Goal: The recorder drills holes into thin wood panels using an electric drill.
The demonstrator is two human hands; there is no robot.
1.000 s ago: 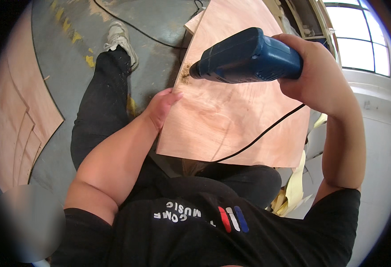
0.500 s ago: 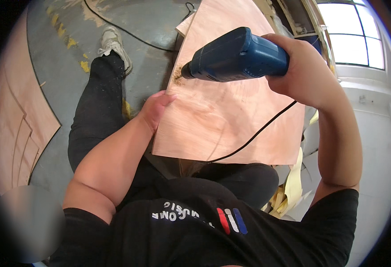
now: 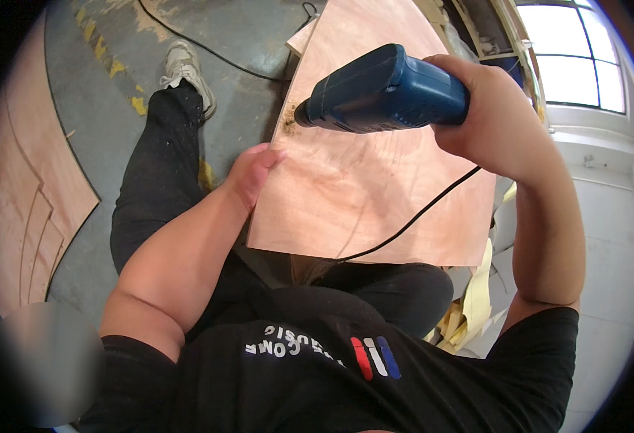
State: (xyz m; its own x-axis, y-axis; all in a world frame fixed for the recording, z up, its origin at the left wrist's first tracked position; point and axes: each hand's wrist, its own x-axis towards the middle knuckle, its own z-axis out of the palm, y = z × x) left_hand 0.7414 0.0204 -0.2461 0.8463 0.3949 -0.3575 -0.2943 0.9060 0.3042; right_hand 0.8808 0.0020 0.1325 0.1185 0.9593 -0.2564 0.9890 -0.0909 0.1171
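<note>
My right hand (image 3: 486, 119): fingers wrapped around grip of dark-blue power drill with black nose (image 3: 385, 94). Drill positioned above panel, nose pointing left, at small patch of brown wood shavings (image 3: 289, 115) near panel's left edge; I cannot see bit.

My left hand (image 3: 253, 173): grasping left edge of broad, flat, pinkish-tan wooden panel (image 3: 353, 187), thumb on top face, other fingers mostly hidden. Thin black cable (image 3: 410, 229) crosses panel's near part. Panel located in front of torso, above grey floor (image 3: 248, 43).
</note>
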